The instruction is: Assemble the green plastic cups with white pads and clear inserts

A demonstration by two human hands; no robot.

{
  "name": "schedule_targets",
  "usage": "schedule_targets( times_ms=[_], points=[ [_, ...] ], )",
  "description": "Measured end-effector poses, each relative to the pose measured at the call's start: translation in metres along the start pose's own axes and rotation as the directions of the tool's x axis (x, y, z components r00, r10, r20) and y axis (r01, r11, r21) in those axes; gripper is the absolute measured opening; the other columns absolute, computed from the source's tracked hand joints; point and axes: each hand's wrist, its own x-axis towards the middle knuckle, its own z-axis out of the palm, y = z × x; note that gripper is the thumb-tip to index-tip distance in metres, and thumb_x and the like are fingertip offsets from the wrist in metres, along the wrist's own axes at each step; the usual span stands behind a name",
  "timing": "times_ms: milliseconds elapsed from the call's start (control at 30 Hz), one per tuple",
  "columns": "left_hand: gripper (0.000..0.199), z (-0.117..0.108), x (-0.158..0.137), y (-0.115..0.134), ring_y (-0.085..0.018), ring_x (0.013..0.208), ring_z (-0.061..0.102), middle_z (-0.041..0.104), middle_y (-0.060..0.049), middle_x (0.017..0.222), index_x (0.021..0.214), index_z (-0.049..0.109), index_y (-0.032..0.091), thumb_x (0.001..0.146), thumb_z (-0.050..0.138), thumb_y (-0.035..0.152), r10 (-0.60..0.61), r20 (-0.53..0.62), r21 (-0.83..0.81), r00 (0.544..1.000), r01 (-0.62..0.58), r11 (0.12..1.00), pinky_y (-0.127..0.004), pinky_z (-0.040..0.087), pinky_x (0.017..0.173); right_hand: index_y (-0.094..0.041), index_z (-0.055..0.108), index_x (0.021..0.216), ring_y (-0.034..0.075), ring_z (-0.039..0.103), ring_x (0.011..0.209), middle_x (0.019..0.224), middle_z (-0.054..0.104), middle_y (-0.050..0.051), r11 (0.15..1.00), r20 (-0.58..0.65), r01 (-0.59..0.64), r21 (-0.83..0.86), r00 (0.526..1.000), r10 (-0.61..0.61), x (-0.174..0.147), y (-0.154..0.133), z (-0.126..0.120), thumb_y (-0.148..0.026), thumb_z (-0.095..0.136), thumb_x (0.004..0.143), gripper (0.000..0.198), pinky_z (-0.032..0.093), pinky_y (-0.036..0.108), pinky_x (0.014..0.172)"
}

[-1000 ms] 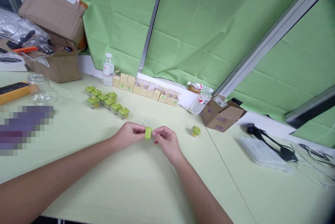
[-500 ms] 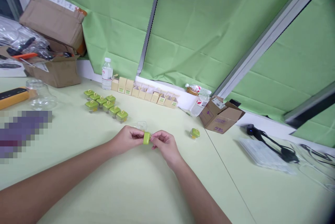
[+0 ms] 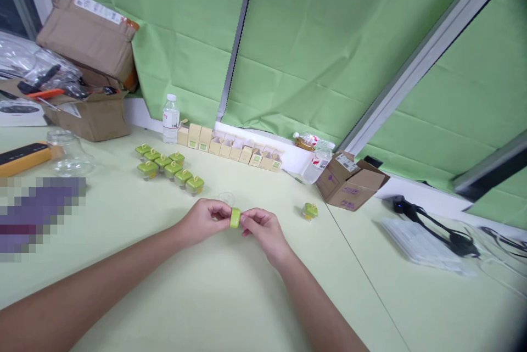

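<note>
Between my two hands is a small green lid, turned on its edge above the table. My left hand pinches it from the left with thumb and fingers. From the other side, the fingertips of my right hand close against the lid; what exactly they pinch there is too small to tell. Just behind my hands lies a small clear cup, partly hidden by them. Several small clear containers with green lids stand grouped to the left, and one more lidded container stands alone to the right.
A row of small cardboard boxes lines the back, beside an upright water bottle. Further right are a tilted bottle, an opened carton and a black headset. A clear glass vessel and an orange-black object lie left.
The whole view has shifted slightly, so everything appears a little further right. My hands keep the same grip on the green lid.
</note>
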Motion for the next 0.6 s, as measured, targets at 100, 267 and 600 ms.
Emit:
schedule_targets(
  times_ms=[100,267,600],
  points=[
    [0.008,0.000,0.000,0.002,-0.014,0.070,0.063,0.070,-0.002,0.073,0.076,0.071,0.013,0.078,0.065,0.018,0.040,-0.008,0.027,0.999,-0.040,0.999,-0.023,0.051,0.068,-0.018,0.068,0.091,0.016,0.061,0.075,0.082,0.066,0.003,0.999,0.025,0.042,-0.028,0.999,-0.041,-0.003,-0.006,0.003,-0.041,0.076,0.075,0.029,0.054,0.028,0.061],
    [0.009,0.003,-0.003,0.008,-0.011,0.065,0.058,0.066,0.000,0.068,0.070,0.067,0.014,0.076,0.060,0.012,0.119,0.046,0.077,0.992,-0.122,0.989,-0.022,0.047,0.065,-0.021,0.063,0.104,0.018,0.062,0.083,0.093,0.065,0.004,0.996,0.109,0.069,-0.050,0.992,-0.063,-0.006,-0.004,0.011,-0.039,0.079,0.072,0.040,0.054,0.030,0.064],
    [0.008,0.008,-0.008,0.015,-0.011,0.064,0.055,0.061,0.002,0.066,0.069,0.060,0.017,0.073,0.057,0.010,0.174,0.034,0.211,0.984,-0.177,0.961,-0.022,0.044,0.063,-0.020,0.065,0.102,0.020,0.063,0.087,0.091,0.068,0.004,0.998,0.174,0.051,-0.033,0.984,-0.045,-0.011,-0.010,0.013,-0.039,0.077,0.074,0.035,0.052,0.033,0.073]
  ],
)
